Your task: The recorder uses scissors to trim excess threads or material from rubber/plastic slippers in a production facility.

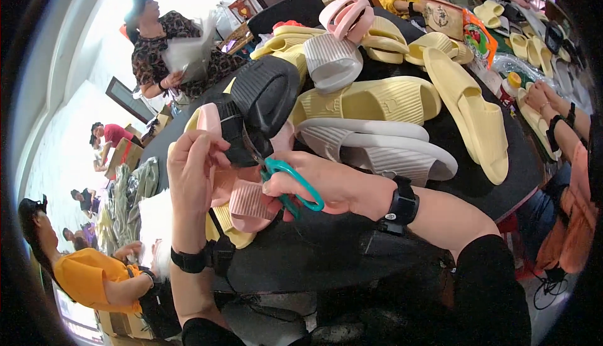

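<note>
My left hand point(191, 164) grips a pink ribbed slide sandal point(242, 201) at its upper edge, holding it up over the black table point(314, 252). My right hand point(320, 183) is closed on a pair of scissors with teal handles point(295, 186); the blades point toward the sandal's strap near my left fingers. Both wrists wear black bands. A black slide sandal point(264, 95) lies just behind the pink one.
Several yellow point(465, 107), grey-white point(377, 145) and pink point(345, 16) slide sandals are heaped on the table. Another person's hands point(546, 101) rest at the right edge. People sit at the far side, and at the left with boxes.
</note>
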The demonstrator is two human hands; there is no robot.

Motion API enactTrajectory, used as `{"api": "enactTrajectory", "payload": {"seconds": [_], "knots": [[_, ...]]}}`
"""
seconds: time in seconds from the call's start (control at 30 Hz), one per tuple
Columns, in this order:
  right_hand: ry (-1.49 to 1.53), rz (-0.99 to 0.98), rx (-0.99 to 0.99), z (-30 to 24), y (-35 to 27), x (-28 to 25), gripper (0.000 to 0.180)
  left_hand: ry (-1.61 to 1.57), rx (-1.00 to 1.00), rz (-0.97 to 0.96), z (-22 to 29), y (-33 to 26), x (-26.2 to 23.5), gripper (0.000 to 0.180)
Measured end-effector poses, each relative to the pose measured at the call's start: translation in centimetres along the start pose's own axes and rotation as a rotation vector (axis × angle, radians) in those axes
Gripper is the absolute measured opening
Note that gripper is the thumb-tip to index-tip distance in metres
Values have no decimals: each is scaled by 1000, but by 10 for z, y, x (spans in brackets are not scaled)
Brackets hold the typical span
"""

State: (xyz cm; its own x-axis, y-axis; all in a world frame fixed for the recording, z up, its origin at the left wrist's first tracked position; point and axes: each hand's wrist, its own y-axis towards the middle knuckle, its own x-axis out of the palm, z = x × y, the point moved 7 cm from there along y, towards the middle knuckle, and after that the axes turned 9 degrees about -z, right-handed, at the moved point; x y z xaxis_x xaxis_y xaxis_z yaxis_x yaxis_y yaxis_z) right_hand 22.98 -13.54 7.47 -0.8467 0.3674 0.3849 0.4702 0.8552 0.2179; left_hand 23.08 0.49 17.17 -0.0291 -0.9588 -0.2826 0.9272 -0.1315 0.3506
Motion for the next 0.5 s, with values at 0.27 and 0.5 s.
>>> {"api": "enactTrajectory", "payload": {"seconds": [0.27, 0.5], "knots": [[29, -56, -22, -1, -1, 1, 28, -17, -48, 0, -2, -23, 7, 19], [219, -63, -35, 8, 0, 11, 30, -53, -71, 11, -10, -42, 8, 18]]}}
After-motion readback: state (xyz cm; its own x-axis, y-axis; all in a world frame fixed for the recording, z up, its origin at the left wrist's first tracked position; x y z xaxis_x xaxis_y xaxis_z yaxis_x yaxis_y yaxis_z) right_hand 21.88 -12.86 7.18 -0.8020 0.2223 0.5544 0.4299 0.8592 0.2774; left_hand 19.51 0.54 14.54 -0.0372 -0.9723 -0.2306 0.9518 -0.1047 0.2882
